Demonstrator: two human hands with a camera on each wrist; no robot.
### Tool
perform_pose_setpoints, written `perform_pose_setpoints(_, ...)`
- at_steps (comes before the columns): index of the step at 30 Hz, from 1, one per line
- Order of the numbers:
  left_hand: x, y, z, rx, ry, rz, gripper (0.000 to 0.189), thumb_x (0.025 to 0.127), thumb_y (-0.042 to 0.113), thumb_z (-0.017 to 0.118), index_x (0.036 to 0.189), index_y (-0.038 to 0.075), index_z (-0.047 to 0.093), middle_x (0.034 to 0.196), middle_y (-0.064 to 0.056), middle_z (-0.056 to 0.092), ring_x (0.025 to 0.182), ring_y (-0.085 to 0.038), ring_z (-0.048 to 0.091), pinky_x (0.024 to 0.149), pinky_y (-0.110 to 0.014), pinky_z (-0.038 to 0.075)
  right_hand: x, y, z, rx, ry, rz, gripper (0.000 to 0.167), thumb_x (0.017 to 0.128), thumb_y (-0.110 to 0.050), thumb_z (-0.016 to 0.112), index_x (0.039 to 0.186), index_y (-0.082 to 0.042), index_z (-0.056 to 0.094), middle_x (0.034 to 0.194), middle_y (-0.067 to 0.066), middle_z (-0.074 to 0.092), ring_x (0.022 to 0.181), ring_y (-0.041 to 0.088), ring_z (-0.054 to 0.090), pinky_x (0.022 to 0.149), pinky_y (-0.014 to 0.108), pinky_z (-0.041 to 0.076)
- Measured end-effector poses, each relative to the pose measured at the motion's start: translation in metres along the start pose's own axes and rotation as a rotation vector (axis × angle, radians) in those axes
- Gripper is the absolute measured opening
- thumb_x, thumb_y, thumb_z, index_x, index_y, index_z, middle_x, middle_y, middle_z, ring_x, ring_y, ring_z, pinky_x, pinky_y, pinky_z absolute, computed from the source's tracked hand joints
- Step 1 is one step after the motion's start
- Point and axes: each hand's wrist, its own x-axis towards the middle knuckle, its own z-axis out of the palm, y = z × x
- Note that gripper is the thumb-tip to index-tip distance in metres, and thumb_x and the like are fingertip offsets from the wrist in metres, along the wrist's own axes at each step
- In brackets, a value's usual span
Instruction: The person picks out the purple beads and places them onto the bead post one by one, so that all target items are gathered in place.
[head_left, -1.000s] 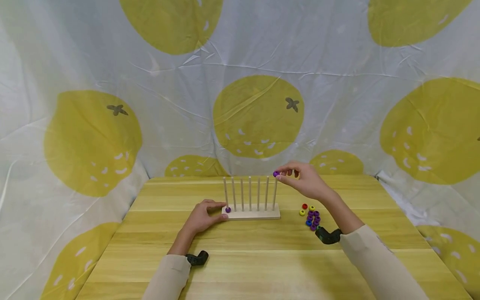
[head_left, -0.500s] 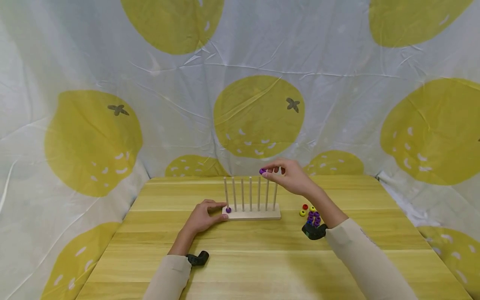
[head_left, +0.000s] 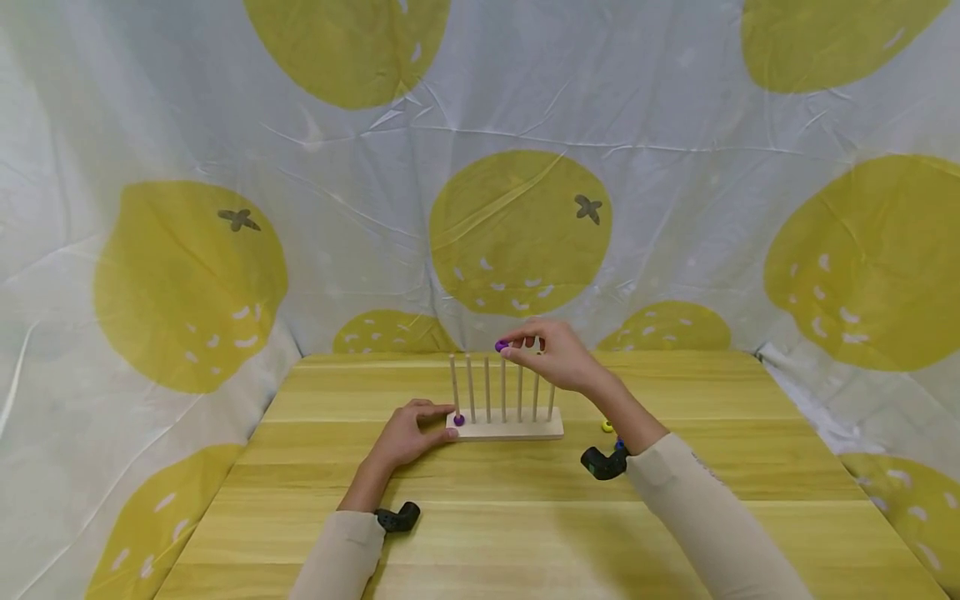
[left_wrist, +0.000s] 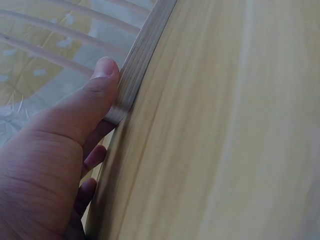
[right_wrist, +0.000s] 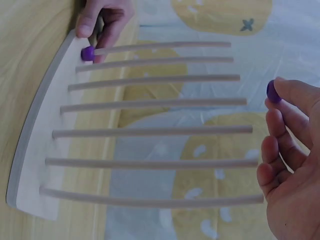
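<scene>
A wooden peg rack (head_left: 510, 428) with several upright pegs stands on the table. At its left end my left hand (head_left: 407, 434) grips the base, the thumb (left_wrist: 102, 75) along the front edge and the fingers partly hidden beyond it. A purple bead (head_left: 459, 420) sits at the foot of the leftmost peg, close to that hand. Between thumb and forefinger my right hand (head_left: 558, 357) pinches another purple bead (head_left: 502, 345), above the middle pegs. In the right wrist view this held bead (right_wrist: 273, 91) is apart from the peg tips.
Right of the rack lie loose beads, a yellow one (head_left: 607, 426) and a blue one (head_left: 619, 444) showing; my right forearm covers that spot. A wood-grain table (head_left: 480, 517) extends toward me. Behind it hangs a white cloth (head_left: 660, 242) with yellow fruit prints.
My right hand has moved left with the purple bead, from above the rightmost peg to above the middle ones. Its forearm now hides most loose beads. The left hand stays put.
</scene>
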Motion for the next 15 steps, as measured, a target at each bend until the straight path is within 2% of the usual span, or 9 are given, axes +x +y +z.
perform_pose_setpoints(5, 0.001, 0.0, 0.0, 0.001, 0.001, 0.007, 0.051, 0.085, 0.048, 0.083, 0.13, 0.028, 0.074, 0.126, -0.004, 0.07, 0.124, -0.025, 0.061, 0.109, -0.05, 0.049, 0.007, -0.003, 0.01, -0.013, -0.02, -0.015, 0.021, 0.1, -0.034, 0.07, 0.114, -0.023, 0.079, 0.099, -0.006, 0.07, 0.092, 0.017, 0.056, 0.075, 0.034, 0.047)
perform_pose_setpoints(11, 0.0, -0.002, 0.001, -0.005, -0.007, 0.011, 0.051, 0.086, 0.048, 0.082, 0.131, 0.028, 0.073, 0.129, -0.003, 0.07, 0.127, -0.026, 0.061, 0.112, -0.051, 0.047, 0.02, -0.012, 0.021, -0.033, -0.033, -0.023, 0.022, 0.1, -0.034, 0.07, 0.115, -0.022, 0.079, 0.099, -0.006, 0.071, 0.093, 0.015, 0.057, 0.074, 0.033, 0.048)
perform_pose_setpoints(15, 0.0, -0.002, 0.001, -0.006, -0.008, 0.024, 0.051, 0.087, 0.047, 0.081, 0.132, 0.026, 0.072, 0.132, -0.002, 0.07, 0.129, -0.026, 0.061, 0.114, -0.05, 0.046, 0.029, -0.018, 0.028, -0.036, -0.042, -0.047, 0.022, 0.099, -0.033, 0.071, 0.114, -0.02, 0.08, 0.099, -0.005, 0.071, 0.093, 0.015, 0.058, 0.077, 0.032, 0.049)
